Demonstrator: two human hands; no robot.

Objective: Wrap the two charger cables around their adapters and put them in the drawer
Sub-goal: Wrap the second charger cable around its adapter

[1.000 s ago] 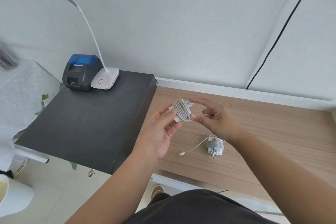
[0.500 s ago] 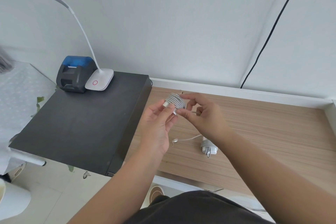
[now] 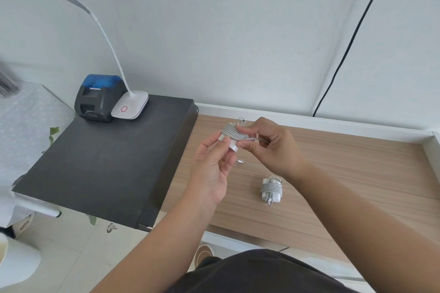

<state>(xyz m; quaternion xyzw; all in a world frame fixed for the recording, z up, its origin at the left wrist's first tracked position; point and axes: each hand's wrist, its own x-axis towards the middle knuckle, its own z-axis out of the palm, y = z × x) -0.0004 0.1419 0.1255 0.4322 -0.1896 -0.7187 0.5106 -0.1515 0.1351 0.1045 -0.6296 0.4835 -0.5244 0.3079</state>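
Note:
My left hand (image 3: pixel 213 169) pinches the white end of a charger adapter (image 3: pixel 232 137) held above the wooden desk (image 3: pixel 345 173). Grey cable is wound round the adapter's middle. My right hand (image 3: pixel 271 147) grips the wound coil and the cable's loose tail. That tail's plug end (image 3: pixel 240 162) dangles just below the hands. A second white adapter with its grey cable wrapped round it (image 3: pixel 271 189) lies on the desk, below and right of my hands. No drawer shows in this view.
A black cabinet top (image 3: pixel 100 162) stands to the left, carrying a black and blue label printer (image 3: pixel 98 98) and a white desk lamp (image 3: pixel 129 107). A black wire (image 3: pixel 345 54) runs down the wall. The desk's front edge is near my body.
My right hand has carried the cable further round the adapter, and the loose tail hanging below has become shorter. The second wrapped adapter lies still on the desk.

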